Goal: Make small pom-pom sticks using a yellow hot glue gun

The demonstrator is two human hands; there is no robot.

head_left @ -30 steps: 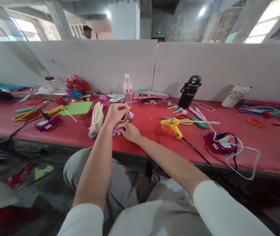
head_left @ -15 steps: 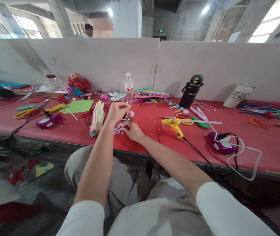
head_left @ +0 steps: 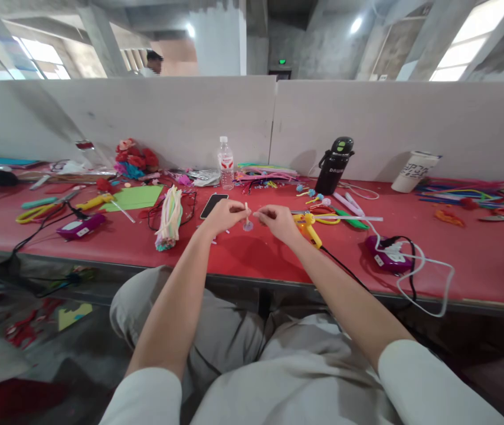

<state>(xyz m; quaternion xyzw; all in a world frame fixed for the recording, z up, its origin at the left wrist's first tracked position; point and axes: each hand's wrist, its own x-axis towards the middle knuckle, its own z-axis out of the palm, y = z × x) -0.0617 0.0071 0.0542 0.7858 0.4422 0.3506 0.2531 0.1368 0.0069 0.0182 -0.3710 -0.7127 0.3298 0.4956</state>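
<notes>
Stemmed purple piece [head_left: 247, 225]: left hand's [head_left: 225, 216] three o'clock | left fingers clamped on pale stem [head_left: 246, 210]; right hand [head_left: 278, 221], piece's three o'clock, grip indeterminable | judged light, soft-headed; hold by stem

A bottle [head_left: 226, 165] stands left of a black flask [head_left: 333, 169].

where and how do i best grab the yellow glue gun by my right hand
I'd take the yellow glue gun by its handle, with your right hand coming from your side of the table: the handle slants towards you. Its front end points left and a clear glue stick juts out to the right, so avoid both ends.
</notes>
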